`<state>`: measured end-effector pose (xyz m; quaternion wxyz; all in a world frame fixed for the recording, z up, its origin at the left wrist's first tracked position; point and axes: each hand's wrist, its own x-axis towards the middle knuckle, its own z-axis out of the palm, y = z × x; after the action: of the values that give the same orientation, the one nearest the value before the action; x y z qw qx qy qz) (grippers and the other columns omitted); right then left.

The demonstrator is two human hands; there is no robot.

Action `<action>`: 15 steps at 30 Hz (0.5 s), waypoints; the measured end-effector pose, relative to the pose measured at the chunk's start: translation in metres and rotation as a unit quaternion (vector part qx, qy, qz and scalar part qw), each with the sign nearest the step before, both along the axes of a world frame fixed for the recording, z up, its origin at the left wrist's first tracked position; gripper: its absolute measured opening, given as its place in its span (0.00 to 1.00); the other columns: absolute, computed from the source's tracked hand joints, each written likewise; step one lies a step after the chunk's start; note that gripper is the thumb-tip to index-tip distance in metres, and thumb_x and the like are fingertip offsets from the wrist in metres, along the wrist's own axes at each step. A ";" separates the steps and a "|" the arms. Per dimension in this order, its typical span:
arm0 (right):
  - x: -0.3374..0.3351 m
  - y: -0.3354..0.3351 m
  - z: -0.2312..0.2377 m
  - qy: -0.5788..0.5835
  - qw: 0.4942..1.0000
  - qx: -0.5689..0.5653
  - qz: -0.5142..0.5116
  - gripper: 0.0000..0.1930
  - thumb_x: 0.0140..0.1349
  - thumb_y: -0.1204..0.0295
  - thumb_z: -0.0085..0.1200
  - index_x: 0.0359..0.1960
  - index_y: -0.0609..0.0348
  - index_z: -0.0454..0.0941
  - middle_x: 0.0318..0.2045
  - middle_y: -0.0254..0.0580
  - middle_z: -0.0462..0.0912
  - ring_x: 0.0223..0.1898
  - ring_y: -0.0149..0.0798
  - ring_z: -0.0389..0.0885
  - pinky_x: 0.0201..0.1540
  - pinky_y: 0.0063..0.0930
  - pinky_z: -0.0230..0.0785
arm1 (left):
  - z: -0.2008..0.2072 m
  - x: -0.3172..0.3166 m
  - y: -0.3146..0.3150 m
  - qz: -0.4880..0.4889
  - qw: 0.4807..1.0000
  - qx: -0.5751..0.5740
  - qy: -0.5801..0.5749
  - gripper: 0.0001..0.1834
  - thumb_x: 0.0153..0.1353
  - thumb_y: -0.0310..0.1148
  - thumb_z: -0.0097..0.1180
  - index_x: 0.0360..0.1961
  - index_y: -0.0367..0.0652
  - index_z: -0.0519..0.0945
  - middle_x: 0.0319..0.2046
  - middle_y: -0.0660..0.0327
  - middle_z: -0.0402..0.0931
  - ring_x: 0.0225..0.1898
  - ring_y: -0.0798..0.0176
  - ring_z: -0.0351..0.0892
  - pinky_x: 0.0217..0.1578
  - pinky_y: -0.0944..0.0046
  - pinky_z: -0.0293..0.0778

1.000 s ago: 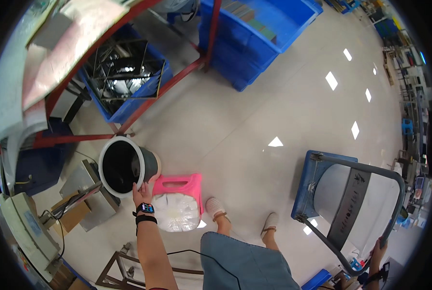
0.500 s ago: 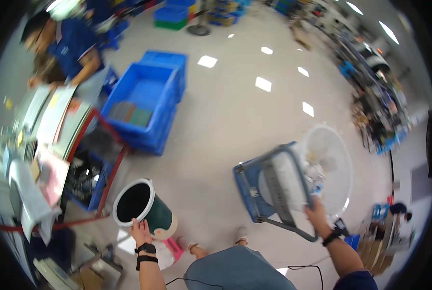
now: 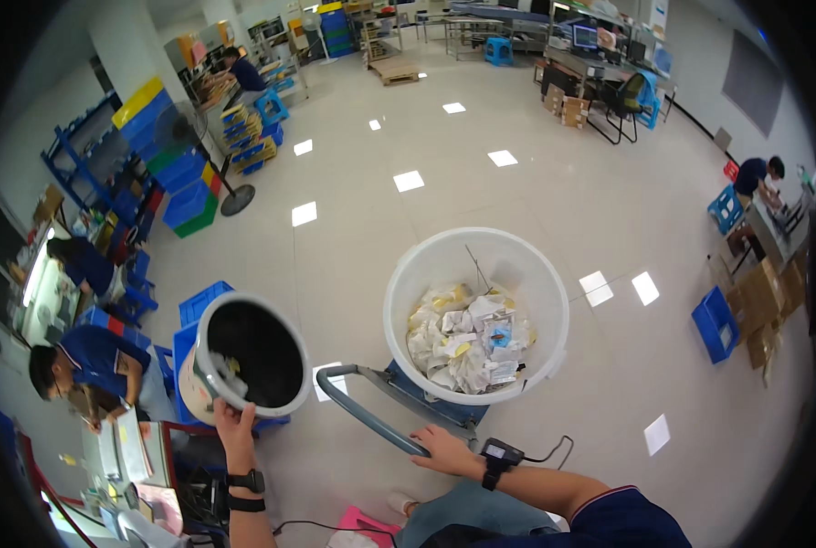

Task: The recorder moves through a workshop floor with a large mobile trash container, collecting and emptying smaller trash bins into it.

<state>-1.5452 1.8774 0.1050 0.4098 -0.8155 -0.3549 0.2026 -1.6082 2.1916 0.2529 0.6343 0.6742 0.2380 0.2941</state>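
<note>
My left hand (image 3: 236, 434) grips the lower edge of a trash can (image 3: 192, 388) by its pale rim. The can is raised and tilted, its dark mouth turned toward me and to the right, with some white scraps (image 3: 231, 373) inside. My right hand (image 3: 446, 452) is closed over the grey push handle (image 3: 364, 413) of a blue platform trolley (image 3: 458, 411). On the trolley stands a large round white tub (image 3: 554, 301), holding crumpled paper and plastic waste (image 3: 472, 340). The trash can is left of the tub and apart from it.
A person (image 3: 106, 365) sits working at a bench on the left, beside blue crates (image 3: 205, 301). Stacked coloured bins (image 3: 189, 196) and a floor fan (image 3: 236, 199) stand farther back. Cardboard boxes (image 3: 759, 297) and a blue crate (image 3: 715, 324) are at the right.
My view has turned left to right across the room. The trash can is higher and its mouth now faces more sideways. The trolley with the tub now lies straight ahead of me.
</note>
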 end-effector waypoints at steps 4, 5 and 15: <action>-0.002 -0.062 0.003 0.013 0.997 0.002 -0.070 0.20 0.48 0.62 0.50 0.42 0.59 0.66 0.37 0.48 0.68 0.40 0.47 0.70 0.41 0.33 0.64 | 0.034 0.065 -0.044 -0.151 0.969 0.193 0.022 0.13 0.47 0.23 0.55 0.31 0.40 0.64 0.24 0.65 0.66 0.26 0.73 0.68 0.26 0.73 0.66; -0.002 -0.078 0.003 0.038 0.994 -0.008 -0.099 0.20 0.49 0.62 0.50 0.43 0.59 0.66 0.37 0.49 0.69 0.40 0.47 0.69 0.42 0.33 0.63 | 0.033 0.077 -0.059 -0.168 0.951 0.253 0.053 0.13 0.46 0.24 0.56 0.31 0.39 0.65 0.22 0.64 0.66 0.25 0.72 0.68 0.25 0.72 0.66; -0.024 -0.163 -0.019 0.047 0.969 -0.044 -0.238 0.17 0.49 0.64 0.49 0.40 0.57 0.67 0.36 0.47 0.69 0.34 0.42 0.72 0.38 0.31 0.66 | -0.014 0.157 -0.196 -0.296 0.642 0.707 -0.005 0.09 0.43 0.33 0.54 0.28 0.49 0.70 0.21 0.66 0.66 0.25 0.64 0.70 0.25 0.64 0.61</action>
<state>-1.5696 1.7144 0.0857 0.4262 -0.8832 -0.1222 0.1529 -1.4508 1.9952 0.2392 0.0185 0.9505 -0.2576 0.1728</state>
